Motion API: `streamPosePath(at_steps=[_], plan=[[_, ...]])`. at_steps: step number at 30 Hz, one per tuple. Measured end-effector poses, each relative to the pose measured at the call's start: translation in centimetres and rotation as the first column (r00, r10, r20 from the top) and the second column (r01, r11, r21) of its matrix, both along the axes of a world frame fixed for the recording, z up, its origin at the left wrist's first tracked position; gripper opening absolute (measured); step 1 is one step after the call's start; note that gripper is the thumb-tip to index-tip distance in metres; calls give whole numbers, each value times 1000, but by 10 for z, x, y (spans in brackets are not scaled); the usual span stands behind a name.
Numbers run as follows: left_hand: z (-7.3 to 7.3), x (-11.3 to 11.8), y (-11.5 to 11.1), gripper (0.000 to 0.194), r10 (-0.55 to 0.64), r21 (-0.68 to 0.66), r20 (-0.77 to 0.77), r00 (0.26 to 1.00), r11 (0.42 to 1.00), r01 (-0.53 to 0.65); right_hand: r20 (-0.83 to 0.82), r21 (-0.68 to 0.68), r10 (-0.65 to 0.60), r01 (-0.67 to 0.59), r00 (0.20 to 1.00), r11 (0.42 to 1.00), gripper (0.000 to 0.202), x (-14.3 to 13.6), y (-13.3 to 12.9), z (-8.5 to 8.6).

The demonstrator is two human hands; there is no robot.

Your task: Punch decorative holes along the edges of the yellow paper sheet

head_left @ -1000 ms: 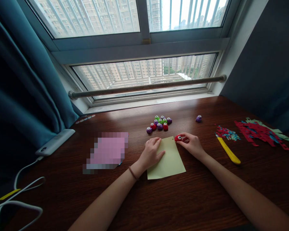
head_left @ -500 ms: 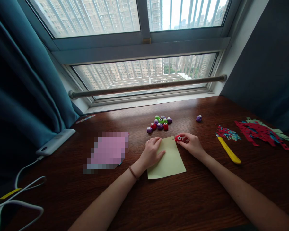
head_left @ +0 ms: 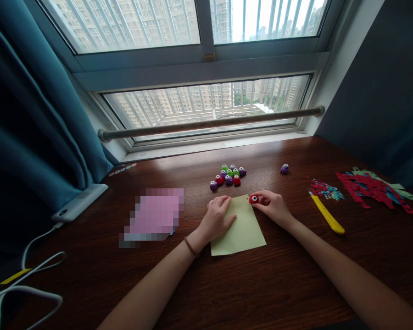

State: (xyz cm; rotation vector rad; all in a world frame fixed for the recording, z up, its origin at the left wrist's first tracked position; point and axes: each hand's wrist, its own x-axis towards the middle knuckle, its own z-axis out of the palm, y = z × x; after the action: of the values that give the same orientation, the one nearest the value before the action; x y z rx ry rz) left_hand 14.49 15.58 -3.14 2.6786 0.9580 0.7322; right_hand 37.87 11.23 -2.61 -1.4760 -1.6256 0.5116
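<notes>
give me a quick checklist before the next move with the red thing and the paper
1. Left hand on the pale yellow rectangular paper sheet: ok.
2. Right hand pinching the small red one-eyed figure: ok.
3. Red figure seated over the sheet's edge: cannot tell, too small.
4. Sheet's far right corner unmarked: not ok, small dark spot shows.
5. Long slim yellow tool lying apart from the sheet: ok.

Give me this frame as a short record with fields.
left hand: rests on the pale yellow sheet
right hand: pinches a red one-eyed figurine at the sheet's far right corner
sheet: lies on the brown tabletop
beyond sheet: cluster of purple, green and red one-eyed figurines; purple figurine apart
right side: yellow-handled knife, confetti, red scraps
left side: pixelated pink item
</notes>
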Motion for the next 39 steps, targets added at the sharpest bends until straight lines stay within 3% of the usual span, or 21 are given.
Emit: streamPosePath(at_steps=[10, 17, 29, 39], plan=[[0, 0, -1, 46, 4, -1, -15, 1000, 1000, -4, 12, -45, -19, 20, 1000, 999, 24, 3, 1, -2], [2, 0, -1, 46, 1, -4, -19, 1000, 1000, -1, 110, -26, -1, 4, 994, 1000, 23, 0, -1, 2], [0, 0, -1, 45, -11, -2, -12, 1000, 1000, 11, 54, -57, 65, -62, 996, 996, 22, 6, 2, 6], [1, 0, 0, 44, -13, -3, -15, 1000, 1000, 13, 95, -58, 17, -12, 995, 998, 24, 3, 1, 4]])
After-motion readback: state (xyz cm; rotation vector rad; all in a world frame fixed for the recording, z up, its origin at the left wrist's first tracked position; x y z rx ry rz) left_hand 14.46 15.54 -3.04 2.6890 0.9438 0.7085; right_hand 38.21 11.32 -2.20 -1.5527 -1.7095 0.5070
